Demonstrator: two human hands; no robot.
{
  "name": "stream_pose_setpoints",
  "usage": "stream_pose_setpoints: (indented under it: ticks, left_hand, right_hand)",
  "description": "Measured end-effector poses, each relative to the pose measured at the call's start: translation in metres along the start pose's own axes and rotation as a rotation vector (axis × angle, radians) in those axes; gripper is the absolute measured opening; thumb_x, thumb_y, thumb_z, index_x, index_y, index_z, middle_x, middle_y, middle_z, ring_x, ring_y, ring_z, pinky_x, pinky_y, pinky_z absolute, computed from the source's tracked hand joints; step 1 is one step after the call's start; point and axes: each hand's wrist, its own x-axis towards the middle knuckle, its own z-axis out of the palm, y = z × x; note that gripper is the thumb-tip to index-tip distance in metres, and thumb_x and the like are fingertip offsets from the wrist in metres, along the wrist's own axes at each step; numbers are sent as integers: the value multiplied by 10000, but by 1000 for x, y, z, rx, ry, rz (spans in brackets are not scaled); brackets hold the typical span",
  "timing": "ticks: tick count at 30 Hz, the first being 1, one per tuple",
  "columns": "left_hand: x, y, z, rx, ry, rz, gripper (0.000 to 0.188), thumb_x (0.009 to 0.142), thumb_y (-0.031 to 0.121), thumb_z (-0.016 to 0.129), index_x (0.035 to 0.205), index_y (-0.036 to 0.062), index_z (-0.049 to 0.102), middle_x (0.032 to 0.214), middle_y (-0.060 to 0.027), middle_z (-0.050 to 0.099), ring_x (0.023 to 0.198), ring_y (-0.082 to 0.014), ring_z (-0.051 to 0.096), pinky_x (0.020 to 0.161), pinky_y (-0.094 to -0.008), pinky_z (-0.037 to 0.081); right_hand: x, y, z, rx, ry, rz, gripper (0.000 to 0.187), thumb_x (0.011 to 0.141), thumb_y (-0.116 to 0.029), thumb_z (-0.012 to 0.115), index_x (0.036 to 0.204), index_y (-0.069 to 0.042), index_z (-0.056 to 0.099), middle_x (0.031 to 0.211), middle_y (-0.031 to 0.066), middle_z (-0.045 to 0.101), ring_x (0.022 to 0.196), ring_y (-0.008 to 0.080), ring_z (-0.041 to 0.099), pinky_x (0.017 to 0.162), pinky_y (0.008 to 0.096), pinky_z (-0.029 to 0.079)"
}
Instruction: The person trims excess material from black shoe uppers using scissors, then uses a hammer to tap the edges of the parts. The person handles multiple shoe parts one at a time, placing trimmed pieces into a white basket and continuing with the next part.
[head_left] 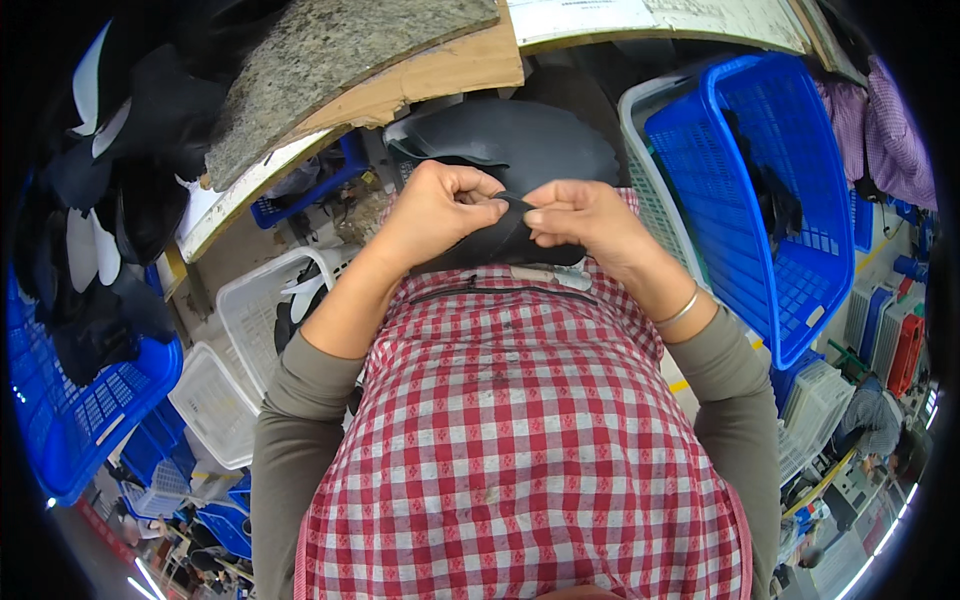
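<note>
Above my lap I hold a black shoe-upper piece (pixel 490 243), thin and flexible, with a curved edge. My left hand (pixel 440 212) pinches its upper edge between thumb and fingers. Close beside it, my right hand (pixel 592 222) pinches the same edge, thumb against bent fingers. The fingertips hide part of that edge. The lower part of the piece hangs against my red-and-white checked apron (pixel 500 400). Just beyond my hands is a large, smooth, dark rounded form (pixel 545 140); I cannot tell what it is.
A worktable with a grey speckled top (pixel 350 65) stands ahead. At the right, a tall blue basket (pixel 735 200) leans beside a pale crate (pixel 655 150). White crates (pixel 215 400) stand at the left, near a blue basket (pixel 75 430) heaped with black and white pieces (pixel 100 230).
</note>
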Motion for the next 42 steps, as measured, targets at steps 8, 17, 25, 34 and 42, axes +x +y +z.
stream_pose_setpoints:
  ticks: [8, 17, 25, 34, 42]
  left_hand:
    - [4, 11, 7, 440, 242, 510, 206, 676, 264, 760, 804, 108, 799, 711, -113, 710, 623, -293, 678, 608, -412, 535]
    - [-19, 78, -22, 854, 281, 741, 223, 614, 310, 804, 776, 156, 799, 640, -88, 676, 650, -336, 670, 577, -459, 499]
    - [-42, 63, -86, -36, -134, 8, 361, 930, 354, 796, 1088, 29, 796, 943, -15, 765, 815, -105, 667, 718, -277, 543]
    - [-19, 69, -70, 337, -368, 312, 224, 879, 65, 774, 1092, -4, 787, 1024, -97, 790, 965, -180, 725, 929, -330, 554]
    - [-28, 82, -65, 226, -266, 178, 196, 869, -7, 749, 1059, -22, 791, 976, -97, 791, 917, -147, 722, 887, -291, 561]
  right_hand:
    - [-20, -40, -46, -419, 445, -297, 308, 984, -102, 694, 1278, -14, 658, 1178, 130, 701, 925, 156, 682, 829, 273, 560]
    - [22, -73, 51, -860, -49, -657, 241, 832, -18, 822, 871, -8, 584, 748, -20, 494, 703, 70, 425, 654, 236, 379]
    - [-7, -57, 41, -611, -74, -477, 192, 814, -45, 801, 826, -43, 609, 806, -31, 535, 751, 68, 480, 693, 225, 386]
    - [-9, -80, 26, -885, -289, -446, 237, 846, -136, 844, 1020, -26, 728, 923, 94, 692, 842, 198, 651, 757, 337, 512]
    - [5, -73, 36, -725, -206, -294, 295, 858, -274, 861, 976, -17, 777, 820, 67, 678, 728, 145, 604, 664, 314, 486]
